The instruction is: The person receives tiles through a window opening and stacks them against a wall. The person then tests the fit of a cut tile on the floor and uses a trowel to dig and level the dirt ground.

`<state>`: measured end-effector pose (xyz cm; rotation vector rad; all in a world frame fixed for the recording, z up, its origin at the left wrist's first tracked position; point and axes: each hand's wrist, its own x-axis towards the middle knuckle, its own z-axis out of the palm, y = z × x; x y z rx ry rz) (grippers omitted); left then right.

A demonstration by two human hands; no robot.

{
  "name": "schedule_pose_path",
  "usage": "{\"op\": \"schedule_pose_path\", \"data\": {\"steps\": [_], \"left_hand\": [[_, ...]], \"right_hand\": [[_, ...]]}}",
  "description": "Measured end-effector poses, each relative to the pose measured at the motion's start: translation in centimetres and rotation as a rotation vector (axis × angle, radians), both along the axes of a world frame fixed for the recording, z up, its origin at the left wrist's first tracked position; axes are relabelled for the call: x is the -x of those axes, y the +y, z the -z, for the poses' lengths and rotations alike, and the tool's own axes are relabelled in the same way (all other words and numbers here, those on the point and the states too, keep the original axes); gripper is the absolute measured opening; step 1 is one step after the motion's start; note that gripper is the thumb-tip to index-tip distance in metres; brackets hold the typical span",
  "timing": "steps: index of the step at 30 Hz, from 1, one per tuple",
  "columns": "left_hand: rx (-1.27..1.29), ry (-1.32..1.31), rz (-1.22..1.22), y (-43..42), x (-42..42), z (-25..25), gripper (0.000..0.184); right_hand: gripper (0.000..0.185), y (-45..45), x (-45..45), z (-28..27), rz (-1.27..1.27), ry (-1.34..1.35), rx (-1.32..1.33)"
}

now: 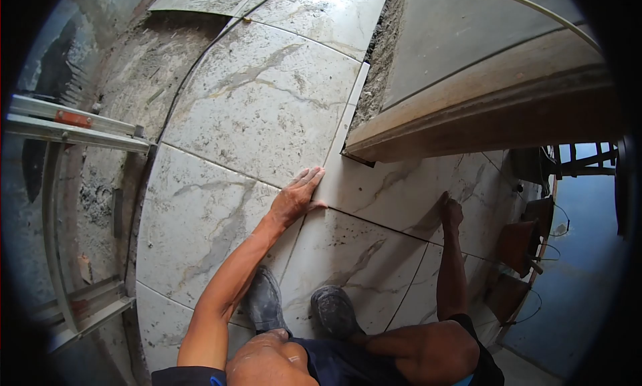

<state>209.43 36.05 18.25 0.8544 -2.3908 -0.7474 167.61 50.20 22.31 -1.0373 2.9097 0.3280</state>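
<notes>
My left hand lies on a white floor tile with grey and brown veining. Its fingers stretch along the tile's left end, beside the joint, and the thumb is spread apart. At the right part of the same tile is my right hand, its fingers curled and drawn together; whether anything small is between them is hidden. A dark gap runs between this tile and the speckled tile nearer to me. Further ahead, a large tile is spotted with grey mortar.
A wooden beam or door frame juts in over the tile from the right. Metal ladder-like rails stand at left, near a black cable. Several brown buckets line the right side. My dusty shoes rest on the tiles.
</notes>
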Motion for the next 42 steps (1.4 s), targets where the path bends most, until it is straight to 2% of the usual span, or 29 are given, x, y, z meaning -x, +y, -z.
{"op": "schedule_pose_path", "data": {"steps": [7, 9, 12, 13, 14, 15, 17, 18, 19, 21, 23, 25, 27, 30, 34, 36, 39, 42], "left_hand": [[-0.014, 0.002, 0.011, 0.0, 0.3, 0.0, 0.075], [-0.036, 0.014, -0.002, 0.0, 0.3, -0.2, 0.076], [-0.071, 0.008, -0.008, 0.4, 0.1, -0.8, 0.075], [-0.106, 0.013, -0.029, 0.4, 0.6, -0.9, 0.074], [-0.108, 0.024, -0.025, 0.4, 0.8, -0.4, 0.074], [-0.113, 0.033, -0.014, 0.4, 0.8, 0.1, 0.075], [-0.061, 0.013, 0.001, 0.6, 1.0, 0.0, 0.074], [-0.125, 0.019, -0.012, 0.8, 1.1, -0.1, 0.073], [-0.182, 0.017, -0.036, 0.9, 1.0, -0.1, 0.072], [-0.26, 0.099, -0.001, 0.6, 0.8, 1.4, 0.074], [-0.213, -0.033, 0.029, 0.9, 1.1, -0.1, 0.078], [-0.265, 0.014, 0.043, 1.1, 1.2, -0.2, 0.076], [-0.425, 0.06, 0.028, 1.0, 1.2, 0.1, 0.074], [-0.56, -0.047, -0.069, 2.0, 2.5, -2.6, 0.066], [-0.653, -0.107, -0.087, 0.7, 2.9, -2.8, 0.07], [-0.876, -0.07, -0.151, 1.3, 3.7, -4.3, 0.075], [-0.88, -0.132, -0.207, 1.5, 4.5, -5.2, 0.079], [-0.907, -0.061, -0.26, 2.0, 5.1, -5.4, 0.077]], "right_hand": [[0.06, 0.4, 0.3, 0.1, 0.112, -0.104, 0.06], [0.059, 0.8, 0.9, 0.4, 0.025, -0.15, 0.108], [0.059, 1.3, 2.5, 1.5, 0.051, -0.234, 0.093], [0.058, 1.2, 2.0, 1.2, 0.047, -0.198, 0.17], [0.057, 1.9, 3.8, 3.0, 0.024, -0.246, 0.193], [0.057, 2.0, 3.8, 2.6, 0.058, -0.364, 0.229], [0.057, 1.9, 4.0, 2.0, 0.07, -0.427, 0.259], [0.056, 1.6, 3.7, 1.2, 0.013, -0.381, 0.209], [0.055, 1.2, 3.7, 0.4, 0.069, -0.506, 0.159], [0.054, 1.3, 3.9, 0.0, 0.029, -0.468, 0.133], [0.045, 1.6, 4.4, 0.6, -0.039, -0.47, 0.121], [0.047, 2.0, 4.3, 1.1, -0.024, -0.483, 0.188], [0.048, 1.9, 3.8, 1.4, -0.011, -0.451, 0.276], [0.042, 1.6, 3.1, 2.1, 0.071, -0.441, 0.325], [0.037, 1.5, 2.5, 2.5, 0.097, -0.43, 0.424], [0.033, 1.3, 2.6, 2.7, 0.081, -0.48, 0.405], [0.031, 1.9, 2.5, 2.1, 0.043, -0.468, 0.456], [0.032, 2.3, 2.8, 1.8, -0.025, -0.487, 0.462]]}}
